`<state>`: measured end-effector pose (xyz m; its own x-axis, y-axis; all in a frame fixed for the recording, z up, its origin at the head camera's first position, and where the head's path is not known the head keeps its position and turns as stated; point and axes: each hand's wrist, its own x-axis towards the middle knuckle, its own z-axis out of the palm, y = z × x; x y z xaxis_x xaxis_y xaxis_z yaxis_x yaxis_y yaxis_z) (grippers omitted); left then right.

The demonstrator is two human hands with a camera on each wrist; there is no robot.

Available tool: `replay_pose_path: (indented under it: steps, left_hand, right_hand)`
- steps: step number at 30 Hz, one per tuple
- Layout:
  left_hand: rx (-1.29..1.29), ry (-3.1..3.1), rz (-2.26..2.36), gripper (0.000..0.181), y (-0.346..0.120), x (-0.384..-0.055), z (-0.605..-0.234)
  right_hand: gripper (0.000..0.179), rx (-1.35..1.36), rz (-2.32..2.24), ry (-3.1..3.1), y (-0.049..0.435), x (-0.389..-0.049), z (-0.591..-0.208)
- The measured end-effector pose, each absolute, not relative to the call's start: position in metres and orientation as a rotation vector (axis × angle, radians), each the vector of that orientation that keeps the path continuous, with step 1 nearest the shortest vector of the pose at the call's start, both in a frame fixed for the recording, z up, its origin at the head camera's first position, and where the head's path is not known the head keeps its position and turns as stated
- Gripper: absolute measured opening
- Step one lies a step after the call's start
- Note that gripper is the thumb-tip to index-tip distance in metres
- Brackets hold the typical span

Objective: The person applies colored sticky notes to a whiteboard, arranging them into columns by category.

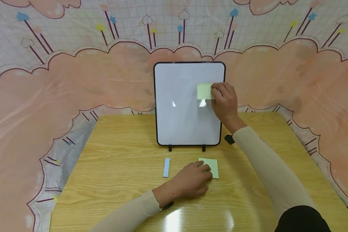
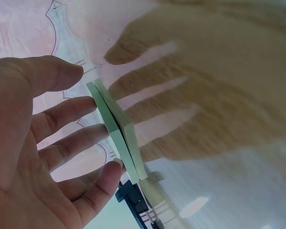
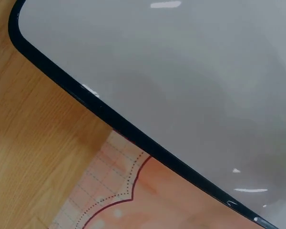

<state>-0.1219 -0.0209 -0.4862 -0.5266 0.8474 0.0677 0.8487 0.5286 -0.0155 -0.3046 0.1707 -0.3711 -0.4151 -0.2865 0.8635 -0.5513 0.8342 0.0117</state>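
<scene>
A pale green sticky note (image 1: 204, 91) lies against the upper right of the white board (image 1: 185, 122). The right hand (image 1: 225, 101) pinches its right edge between thumb and fingers. That hand is out of sight in the right wrist view, which shows the board's black frame (image 3: 105, 112). Down on the table, the left hand (image 1: 192, 180) rests by a pad of pale green sticky notes (image 1: 214, 167), its fingers loosely extended and touching it. In the left wrist view the pad (image 2: 117, 129) appears edge-on, with a gap along its side and fingertips at its near edge.
The board stands upright on two black feet (image 1: 204, 148) on the wooden table (image 1: 119, 154). A narrow pale blue strip (image 1: 166, 167) lies left of the pad. Behind the table hangs a patterned pink cloth (image 1: 104, 80).
</scene>
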Motion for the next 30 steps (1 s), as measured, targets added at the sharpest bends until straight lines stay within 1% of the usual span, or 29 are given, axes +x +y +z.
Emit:
replay_pose_path:
  steps: [9, 17, 30]
  left_hand:
    - [-1.499, -2.675, -0.035, 0.03, -0.022, -0.123, -0.487]
    - [-1.505, -2.673, -0.033, 0.029, -0.022, -0.123, -0.486]
    - [-1.525, -2.677, -0.038, 0.031, -0.025, -0.123, -0.482]
  right_hand:
    - [0.009, 0.574, 0.35, -2.058, 0.168, -0.312, -0.367]
    - [0.007, 0.538, 0.361, -2.077, 0.169, -0.317, -0.368]
    - [0.008, 0.528, 0.357, -2.12, 0.168, -0.319, -0.368]
